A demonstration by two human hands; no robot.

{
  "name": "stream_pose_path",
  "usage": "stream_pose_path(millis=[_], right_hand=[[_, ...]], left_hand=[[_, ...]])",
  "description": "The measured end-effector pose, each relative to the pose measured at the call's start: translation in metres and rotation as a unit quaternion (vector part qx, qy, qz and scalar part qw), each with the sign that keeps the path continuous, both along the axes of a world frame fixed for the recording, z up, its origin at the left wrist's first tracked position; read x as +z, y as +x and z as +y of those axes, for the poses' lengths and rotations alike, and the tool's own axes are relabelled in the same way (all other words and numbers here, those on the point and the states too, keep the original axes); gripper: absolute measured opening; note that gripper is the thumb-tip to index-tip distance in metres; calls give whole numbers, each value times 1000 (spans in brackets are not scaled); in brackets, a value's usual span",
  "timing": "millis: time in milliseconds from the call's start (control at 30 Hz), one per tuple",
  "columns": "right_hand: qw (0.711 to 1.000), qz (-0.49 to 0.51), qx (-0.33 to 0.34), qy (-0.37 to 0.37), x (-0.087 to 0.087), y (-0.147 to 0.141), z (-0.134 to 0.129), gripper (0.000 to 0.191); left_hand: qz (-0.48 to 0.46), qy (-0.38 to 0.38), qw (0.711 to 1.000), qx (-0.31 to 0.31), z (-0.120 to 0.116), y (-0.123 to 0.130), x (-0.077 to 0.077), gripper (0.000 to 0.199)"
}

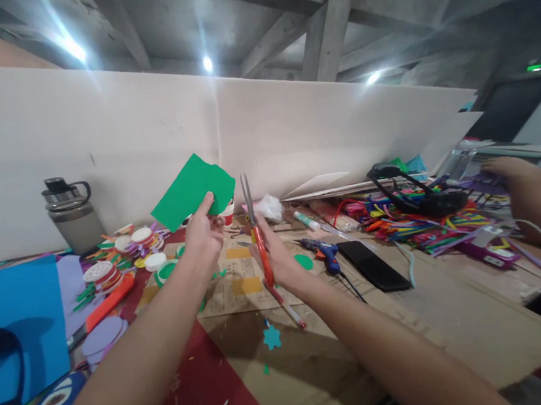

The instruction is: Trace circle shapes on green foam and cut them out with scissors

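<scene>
My left hand (205,238) pinches a green craft sheet (192,188) between thumb and fingers, holding it up above the table. One edge of the sheet is cut unevenly. My right hand (272,247) grips orange-handled scissors (262,248), their blades pointing up and slightly parted, just right of the sheet and apart from it. Below the hands lie a red-tipped pen (289,310) and a teal flower-shaped cutout (272,336). A green round cutout (304,262) rests beside my right wrist.
A glue gun (327,254) and a black phone (372,264) lie to the right. Farther right are colourful pipe cleaners (412,223) and another person's arm (536,200). A water bottle (76,219), blue sheet (31,318) and orange cutter (109,303) are on the left.
</scene>
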State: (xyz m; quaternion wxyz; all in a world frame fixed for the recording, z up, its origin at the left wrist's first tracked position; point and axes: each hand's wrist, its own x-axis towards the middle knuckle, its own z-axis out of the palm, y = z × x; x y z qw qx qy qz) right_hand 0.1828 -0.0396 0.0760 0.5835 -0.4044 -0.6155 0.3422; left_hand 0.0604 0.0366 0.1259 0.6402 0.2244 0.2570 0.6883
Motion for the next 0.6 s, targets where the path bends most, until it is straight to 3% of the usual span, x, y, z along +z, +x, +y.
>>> stream_pose_path(millis=[167, 367, 600], right_hand=[[999, 33, -18, 2, -4, -13, 5, 27], [999, 28, -40, 13, -13, -11, -1, 29], [996, 50, -51, 59, -23, -11, 4, 31]], left_hand=[[-6, 19, 1000, 1, -7, 17, 3, 16], [18, -71, 997, -31, -20, 42, -8, 36], [-6, -64, 996, -54, -21, 50, -23, 40]])
